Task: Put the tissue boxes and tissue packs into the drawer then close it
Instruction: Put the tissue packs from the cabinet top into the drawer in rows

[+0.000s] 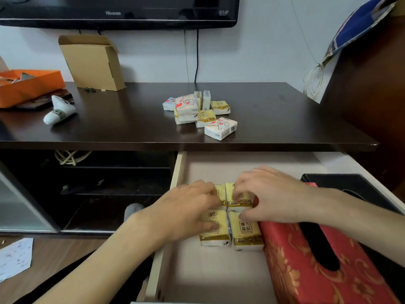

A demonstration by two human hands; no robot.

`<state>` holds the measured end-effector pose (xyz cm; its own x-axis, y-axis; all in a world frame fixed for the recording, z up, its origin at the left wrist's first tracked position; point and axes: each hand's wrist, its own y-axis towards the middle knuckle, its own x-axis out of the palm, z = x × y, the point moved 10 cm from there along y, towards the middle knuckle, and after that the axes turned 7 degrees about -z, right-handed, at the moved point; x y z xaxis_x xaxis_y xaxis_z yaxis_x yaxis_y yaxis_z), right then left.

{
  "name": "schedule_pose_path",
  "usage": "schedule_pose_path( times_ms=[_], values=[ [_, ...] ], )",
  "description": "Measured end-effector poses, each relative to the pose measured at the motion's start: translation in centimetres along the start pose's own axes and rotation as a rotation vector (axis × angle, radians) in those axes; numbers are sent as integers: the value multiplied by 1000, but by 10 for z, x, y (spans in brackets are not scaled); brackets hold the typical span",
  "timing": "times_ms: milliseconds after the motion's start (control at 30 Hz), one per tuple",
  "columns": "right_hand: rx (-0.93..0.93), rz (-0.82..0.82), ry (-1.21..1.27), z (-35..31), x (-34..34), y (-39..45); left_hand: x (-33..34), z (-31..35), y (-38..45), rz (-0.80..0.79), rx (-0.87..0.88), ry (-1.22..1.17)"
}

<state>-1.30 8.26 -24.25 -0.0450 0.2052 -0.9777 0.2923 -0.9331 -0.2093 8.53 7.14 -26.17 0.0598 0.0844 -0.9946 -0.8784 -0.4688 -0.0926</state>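
Nearest the camera, the pale, smooth-bottomed wooden drawer [210, 279] stood pulled out, and along its right side lay a long red tissue box [311, 279] with a gold floral pattern on a fabric-like surface and a dark oval slot on top. Just left of it, touching its edge, four small yellow plastic-wrapped tissue packs [246, 232] with gold bands sat in a tight two-by-two block on the drawer floor. The left hand [186, 212] lay flat across the left packs, fingers spread and pressing down on the glossy wrappers rather than gripping any. The right hand [270, 195] reached over the red box, its fingers curled loosely down onto the right packs, fingertips touching the wrappers; whether it pinched one could not be told. Behind the right forearm, a black box [341, 182] with a leather-like rim sat at the drawer's far right. Left of the drawer were the dark open shelves [105, 185] of the unit. Above, on the dark glossy wooden worktop [109, 126], a loose heap of more soft rectangular tissue packs [200, 111], some yellow, some white with red cartoon prints, waited near the front edge. Farther left lay a white cloth-like item [59, 110] and an orange flat cardboard box [28, 84], and an open brown corrugated carton [92, 62] stood against the wall beneath a black television [118, 12].
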Motion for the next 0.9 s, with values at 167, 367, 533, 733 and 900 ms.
schedule_pose_path(
  times_ms=[167, 367, 533, 733, 900],
  values=[
    [69, -260, -128, 8, 23, 19, 20, -19, 18, -160, -93, 102],
    [120, -307, -230, 10, 27, 24, 28, -21, 30, -210, -118, 75],
    [131, -250, -201, 6, 21, 20, 27, -19, 31, -207, -91, 28],
    [114, -192, -167, 7, 17, 20, 25, -17, 31, -192, -90, 45],
    [147, -21, 194, 28, -13, 15, -6, -35, 27, -67, -166, -65]
  ],
)
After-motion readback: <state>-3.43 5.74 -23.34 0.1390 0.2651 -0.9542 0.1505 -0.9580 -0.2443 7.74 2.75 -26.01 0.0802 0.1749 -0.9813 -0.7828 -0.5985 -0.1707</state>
